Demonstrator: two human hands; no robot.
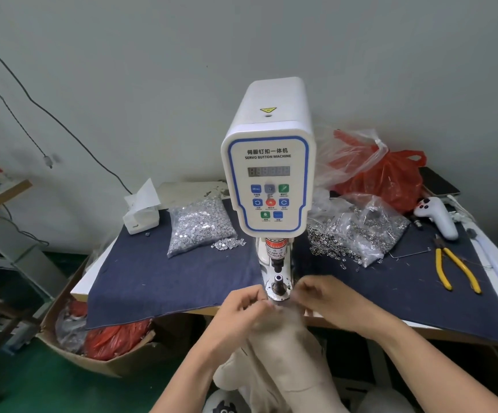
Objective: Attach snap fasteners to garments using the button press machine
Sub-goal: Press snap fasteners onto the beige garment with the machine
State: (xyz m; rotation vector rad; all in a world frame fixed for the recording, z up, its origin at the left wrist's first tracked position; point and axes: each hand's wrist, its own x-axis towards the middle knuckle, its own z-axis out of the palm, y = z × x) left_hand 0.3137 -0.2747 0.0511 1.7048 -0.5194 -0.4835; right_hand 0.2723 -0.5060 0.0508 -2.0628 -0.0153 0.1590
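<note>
A white servo button machine [268, 174] stands at the middle of the table, its black lower die [278, 283] just in front of the base. A beige garment [283, 362] hangs from the table's front edge up to the die. My left hand [243, 305] pinches the garment's top edge just left of the die. My right hand [319, 293] pinches the same edge on the right side. A clear bag of silver snap parts [198, 225] lies left of the machine, and a bag of ring-shaped snap parts [358, 231] lies to its right.
Dark blue cloth [158, 281] covers the table. Yellow-handled pliers [453, 268] and a white controller [437, 216] lie at the right, red plastic bags [387, 177] behind. A white box [141, 217] sits back left. A cardboard box [98, 347] with bags stands on the floor.
</note>
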